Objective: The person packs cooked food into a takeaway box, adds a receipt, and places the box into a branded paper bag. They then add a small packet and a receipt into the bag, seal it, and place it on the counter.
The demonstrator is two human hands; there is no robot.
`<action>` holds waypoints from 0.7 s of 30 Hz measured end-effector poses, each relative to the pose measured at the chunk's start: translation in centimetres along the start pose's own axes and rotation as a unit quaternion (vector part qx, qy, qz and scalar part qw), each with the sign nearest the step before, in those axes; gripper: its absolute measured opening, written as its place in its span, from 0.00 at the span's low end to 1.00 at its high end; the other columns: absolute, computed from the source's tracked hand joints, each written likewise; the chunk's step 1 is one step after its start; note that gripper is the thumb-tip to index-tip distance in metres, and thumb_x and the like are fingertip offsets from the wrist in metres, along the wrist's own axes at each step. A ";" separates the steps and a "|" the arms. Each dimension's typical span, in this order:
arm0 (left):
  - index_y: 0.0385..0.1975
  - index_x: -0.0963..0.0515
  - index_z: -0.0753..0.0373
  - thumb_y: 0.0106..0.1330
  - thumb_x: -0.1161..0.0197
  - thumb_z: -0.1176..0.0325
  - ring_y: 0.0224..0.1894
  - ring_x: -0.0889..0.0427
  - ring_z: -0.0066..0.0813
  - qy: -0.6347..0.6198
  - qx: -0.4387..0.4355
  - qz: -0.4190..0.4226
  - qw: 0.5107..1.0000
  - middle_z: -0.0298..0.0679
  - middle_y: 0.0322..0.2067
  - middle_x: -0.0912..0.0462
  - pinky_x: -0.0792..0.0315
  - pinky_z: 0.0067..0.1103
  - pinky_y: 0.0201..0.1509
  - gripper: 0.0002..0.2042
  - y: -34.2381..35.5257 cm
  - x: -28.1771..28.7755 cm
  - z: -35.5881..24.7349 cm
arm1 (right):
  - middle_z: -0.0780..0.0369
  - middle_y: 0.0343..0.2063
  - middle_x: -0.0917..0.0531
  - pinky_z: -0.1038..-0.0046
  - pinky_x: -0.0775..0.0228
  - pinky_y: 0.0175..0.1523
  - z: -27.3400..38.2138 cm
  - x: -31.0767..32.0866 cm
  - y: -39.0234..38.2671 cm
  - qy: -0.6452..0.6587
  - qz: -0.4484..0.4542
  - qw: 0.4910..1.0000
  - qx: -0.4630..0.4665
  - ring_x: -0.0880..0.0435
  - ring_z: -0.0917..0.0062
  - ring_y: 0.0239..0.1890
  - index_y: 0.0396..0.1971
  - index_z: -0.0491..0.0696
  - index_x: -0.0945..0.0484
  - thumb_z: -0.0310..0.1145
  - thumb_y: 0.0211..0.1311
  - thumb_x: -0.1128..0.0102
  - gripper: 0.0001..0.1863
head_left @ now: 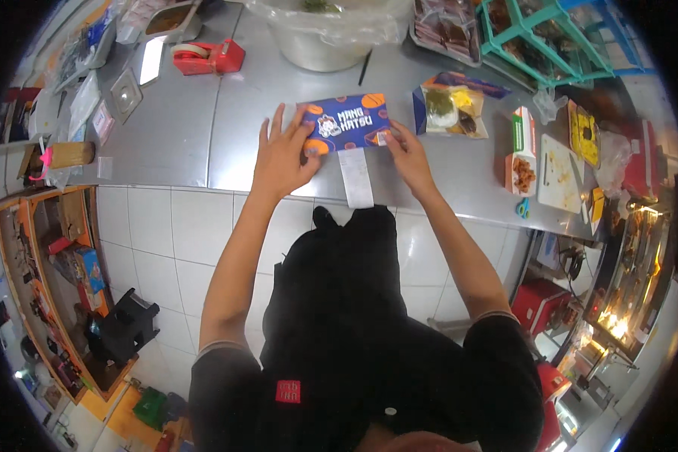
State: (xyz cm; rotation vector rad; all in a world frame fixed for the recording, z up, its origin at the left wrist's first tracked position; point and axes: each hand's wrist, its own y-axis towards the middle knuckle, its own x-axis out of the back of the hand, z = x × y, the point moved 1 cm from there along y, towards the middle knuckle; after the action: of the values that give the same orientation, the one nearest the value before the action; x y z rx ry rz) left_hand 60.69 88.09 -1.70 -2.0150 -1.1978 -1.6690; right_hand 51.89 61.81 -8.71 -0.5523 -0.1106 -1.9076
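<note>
A blue and orange printed carton box point(346, 120) lies closed on the steel table point(233, 151), with a long white paper slip point(355, 177) extending from beneath it over the front edge. My left hand point(282, 154) is at the box's left end, thumb and index finger gripping it and the other fingers spread on the table. My right hand point(407, 158) grips the right end with thumb and fingers. To the right sits an open printed carton point(448, 113) holding white, green, yellow and dark food.
Behind are a large bag-lined pot point(316, 49), red tape dispenser point(207, 60), food tray point(437, 30) and teal rack point(527, 41). At right lie a narrow food carton point(521, 132), cutting board point(557, 166) and scissors point(522, 207). Wooden shelving point(7, 218) and a black stool point(124, 331) stand at lower left.
</note>
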 end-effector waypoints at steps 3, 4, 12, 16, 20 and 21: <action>0.43 0.21 0.62 0.51 0.35 0.71 0.57 0.26 0.51 -0.090 -0.055 -0.084 0.991 0.45 0.54 0.23 0.33 0.41 0.59 0.17 -1.1 -1.6 -1.0 | 0.61 0.32 0.20 0.75 0.29 0.40 0.5 -0.4 -3.3 0.037 -0.074 0.997 0.002 0.23 0.78 0.31 0.55 0.46 0.25 0.34 0.70 0.42 0.17; 0.41 0.21 0.60 0.52 0.35 0.71 0.51 0.24 0.45 -0.141 -0.109 -0.075 0.981 0.42 0.44 0.21 0.32 0.38 0.53 0.15 -1.7 -1.5 -2.0 | 0.60 0.29 0.19 0.74 0.28 0.39 1.3 -0.1 -4.6 0.063 -0.103 0.993 -0.014 0.22 0.76 0.30 0.50 0.45 0.22 0.34 0.69 0.41 0.14; 0.59 0.25 0.48 0.53 0.28 0.44 0.44 0.29 0.37 -0.091 -0.012 0.034 0.995 0.36 0.41 0.25 0.37 0.32 0.46 0.33 -6.5 -7.2 -2.9 | 0.56 0.30 0.14 0.65 0.23 0.35 1.6 -1.6 -7.9 -0.146 0.005 0.975 0.165 0.14 0.59 0.31 0.37 0.47 0.17 0.30 0.64 0.41 0.06; 0.60 0.24 0.44 0.56 0.32 0.40 0.41 0.30 0.35 -0.078 -0.047 -0.012 0.996 0.34 0.38 0.27 0.40 0.32 0.42 0.31 -5.3 -7.1 -3.5 | 0.55 0.28 0.14 0.74 0.27 0.33 2.8 -2.9 -6.5 -0.221 0.029 0.929 0.295 0.15 0.72 0.25 0.38 0.46 0.15 0.29 0.66 0.40 0.07; 0.57 0.25 0.56 0.49 0.27 0.44 0.44 0.29 0.43 -0.061 -0.006 0.058 0.996 0.43 0.41 0.28 0.36 0.34 0.48 0.36 -5.7 -6.2 -3.8 | 0.54 0.36 0.13 0.65 0.22 0.45 3.0 -2.2 -5.8 -0.295 0.149 0.915 0.232 0.12 0.63 0.37 0.42 0.46 0.17 0.29 0.57 0.39 0.12; 0.57 0.25 0.57 0.49 0.27 0.44 0.43 0.29 0.42 -0.061 -0.008 0.056 0.997 0.42 0.41 0.28 0.36 0.34 0.48 0.36 -5.8 -6.4 -3.8 | 0.54 0.36 0.13 0.65 0.22 0.44 3.0 -1.4 -5.4 -0.272 0.116 0.929 0.223 0.13 0.63 0.36 0.40 0.46 0.17 0.27 0.56 0.40 0.11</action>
State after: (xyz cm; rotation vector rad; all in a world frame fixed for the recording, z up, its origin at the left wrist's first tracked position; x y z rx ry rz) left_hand 53.88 86.48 -8.00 -2.1779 -1.0909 -1.5270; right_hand 48.44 66.11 -5.65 -0.7278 -0.7847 -1.3926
